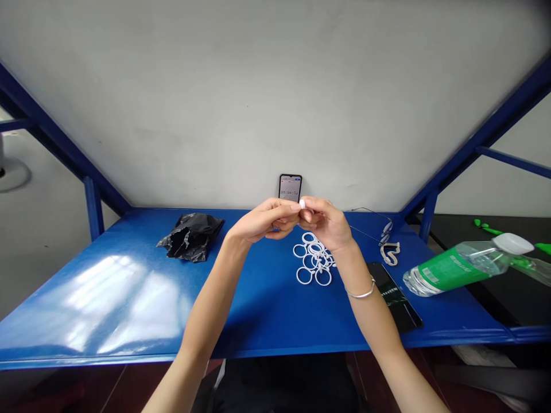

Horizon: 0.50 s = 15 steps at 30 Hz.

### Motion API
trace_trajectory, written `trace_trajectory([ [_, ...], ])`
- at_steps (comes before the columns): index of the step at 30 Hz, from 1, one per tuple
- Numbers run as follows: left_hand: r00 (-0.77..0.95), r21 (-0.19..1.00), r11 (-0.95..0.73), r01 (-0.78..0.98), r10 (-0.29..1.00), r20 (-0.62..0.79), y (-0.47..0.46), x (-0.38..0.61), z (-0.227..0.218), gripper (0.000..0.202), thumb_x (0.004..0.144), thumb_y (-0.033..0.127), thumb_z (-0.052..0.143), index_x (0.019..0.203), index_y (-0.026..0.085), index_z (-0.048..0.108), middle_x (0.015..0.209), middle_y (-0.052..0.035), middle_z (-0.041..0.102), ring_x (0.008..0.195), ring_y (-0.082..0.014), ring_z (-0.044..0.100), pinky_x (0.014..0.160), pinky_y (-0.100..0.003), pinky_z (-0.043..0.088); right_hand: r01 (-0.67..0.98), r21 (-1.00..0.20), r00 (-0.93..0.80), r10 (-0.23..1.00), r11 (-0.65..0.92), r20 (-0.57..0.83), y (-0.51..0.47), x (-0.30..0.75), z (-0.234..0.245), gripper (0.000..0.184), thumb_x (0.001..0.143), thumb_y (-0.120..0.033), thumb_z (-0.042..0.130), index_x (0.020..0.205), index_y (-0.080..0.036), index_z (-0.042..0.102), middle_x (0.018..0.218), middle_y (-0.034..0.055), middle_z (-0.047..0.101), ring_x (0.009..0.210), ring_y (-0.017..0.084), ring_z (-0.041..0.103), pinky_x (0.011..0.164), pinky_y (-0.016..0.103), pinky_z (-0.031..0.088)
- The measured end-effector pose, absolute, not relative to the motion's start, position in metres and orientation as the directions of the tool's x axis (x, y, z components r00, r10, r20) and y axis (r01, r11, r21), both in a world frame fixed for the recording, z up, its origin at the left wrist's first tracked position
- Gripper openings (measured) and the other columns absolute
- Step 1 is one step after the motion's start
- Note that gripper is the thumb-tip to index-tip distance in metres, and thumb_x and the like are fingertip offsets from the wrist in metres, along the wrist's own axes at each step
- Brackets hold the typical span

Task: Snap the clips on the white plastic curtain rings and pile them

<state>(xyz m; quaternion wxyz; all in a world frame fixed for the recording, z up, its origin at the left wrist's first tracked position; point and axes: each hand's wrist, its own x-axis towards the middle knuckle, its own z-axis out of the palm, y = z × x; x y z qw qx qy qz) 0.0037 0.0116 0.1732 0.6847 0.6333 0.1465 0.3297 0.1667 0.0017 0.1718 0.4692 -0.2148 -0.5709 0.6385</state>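
Raised over the blue table, my left hand point(271, 218) and my right hand point(325, 221) meet fingertip to fingertip. Both are closed in a pinch at a small white rounded piece point(302, 204), mostly covered by the fingers; its full shape cannot be made out. Below and beside my right hand lies a loose pile of white rings point(305, 276), several of them overlapping, with small knobs on some. My right forearm hides part of the pile's right side.
A phone point(290, 186) showing a timer leans on the wall behind my hands. A crumpled black plastic bag point(193, 235) lies left on the blue table point(142, 332). To the right are a dark phone point(398, 304), glasses point(386, 232), a white curved object point(390, 253) and a green-labelled bottle point(458, 267).
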Motion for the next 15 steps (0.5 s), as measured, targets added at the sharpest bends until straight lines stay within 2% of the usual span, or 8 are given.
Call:
trace_trajectory([
  [2, 0.712, 0.951, -0.015, -0.31, 0.658, 0.243, 0.012, 0.009, 0.171, 0.035, 0.085, 0.042, 0.065, 0.068, 0.013, 0.059, 0.049, 0.0105, 0.021, 0.039, -0.0018, 0.017, 0.033, -0.014, 0.017, -0.373, -0.926, -0.462, 0.853, 0.062, 0.243, 0.001, 0.167, 0.172, 0.038, 0.071, -0.042, 0.067, 0.049, -0.019, 0.047, 0.044, -0.0093, 0.018, 0.044, 0.005, 0.019, 0.046, 0.025, 0.016],
  [5, 0.675, 0.941, 0.01, -0.338, 0.699, 0.235, 0.013, 0.015, 0.169, 0.047, 0.082, 0.037, 0.066, 0.05, 0.017, 0.037, 0.045, 0.0105, 0.018, 0.037, -0.0004, 0.015, 0.034, -0.014, 0.016, -0.404, -0.914, -0.441, 0.871, 0.022, 0.216, 0.0, 0.165, 0.171, 0.04, 0.069, -0.044, 0.068, 0.048, -0.019, 0.044, 0.046, -0.0092, 0.019, 0.044, 0.005, 0.018, 0.045, 0.024, 0.016],
  [7, 0.661, 0.939, 0.029, -0.342, 0.718, 0.219, 0.014, 0.017, 0.168, 0.054, 0.08, 0.035, 0.064, 0.048, 0.02, 0.025, 0.044, 0.0104, 0.016, 0.036, 0.0002, 0.014, 0.034, -0.014, 0.015, -0.425, -0.905, -0.433, 0.879, -0.006, 0.197, 0.001, 0.164, 0.171, 0.042, 0.068, -0.043, 0.069, 0.048, -0.019, 0.042, 0.046, -0.0093, 0.02, 0.044, 0.005, 0.018, 0.045, 0.024, 0.017],
  [11, 0.646, 0.932, 0.063, -0.357, 0.737, 0.198, 0.018, 0.021, 0.164, 0.054, 0.078, 0.035, 0.063, 0.049, 0.02, 0.019, 0.044, 0.0104, 0.014, 0.036, 0.0006, 0.012, 0.034, -0.014, 0.016, -0.467, -0.883, -0.438, 0.882, -0.056, 0.176, 0.004, 0.164, 0.169, 0.046, 0.068, -0.041, 0.071, 0.046, -0.02, 0.036, 0.045, -0.0098, 0.017, 0.043, 0.005, 0.015, 0.042, 0.023, 0.016],
  [15, 0.67, 0.898, 0.121, -0.423, 0.709, 0.22, 0.021, 0.024, 0.164, 0.055, 0.075, 0.039, 0.061, 0.049, 0.021, 0.017, 0.043, 0.0103, 0.012, 0.034, 0.0, 0.012, 0.033, -0.014, 0.016, -0.509, -0.856, -0.462, 0.869, -0.095, 0.178, 0.008, 0.167, 0.17, 0.054, 0.074, -0.049, 0.065, 0.046, -0.022, 0.027, 0.043, -0.0091, 0.014, 0.043, 0.007, 0.015, 0.04, 0.024, 0.018],
])
